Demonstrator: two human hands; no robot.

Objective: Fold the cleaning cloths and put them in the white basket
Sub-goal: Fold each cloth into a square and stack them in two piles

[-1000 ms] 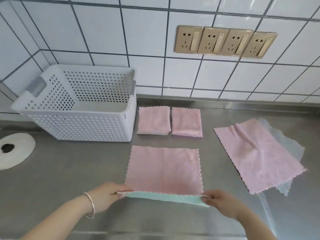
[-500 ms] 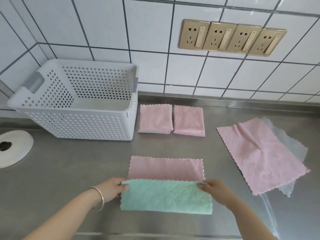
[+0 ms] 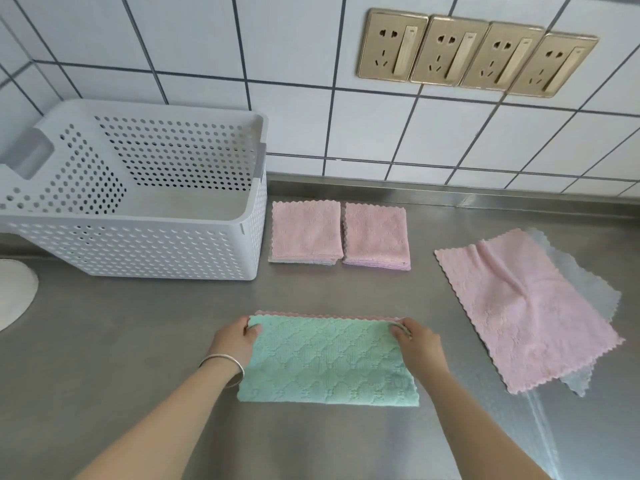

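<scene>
On the steel counter (image 3: 138,341) the white basket (image 3: 145,251) stands at the far left against the tiled wall, and it holds no cloth yet. Well to the right of the working place an unfolded pink cloth (image 3: 526,313) lies over a pale one (image 3: 585,289), both still waiting. Just beside the basket, two folded pink cloths (image 3: 341,233) lie side by side, touching each other or almost so. The change is in the cloth in hand (image 3: 329,362): one second ago it lay open with its pink face up and only the near edge lifted, and now the near half is brought over to the far edge, so the green face shows and only a thin pink strip remains behind it. The left hand (image 3: 235,341) and the right hand (image 3: 415,344) each pinch a far corner of the upper layer. The first fold seems finished; probably a second fold follows, and then all folded cloths must go into the basket.
</scene>
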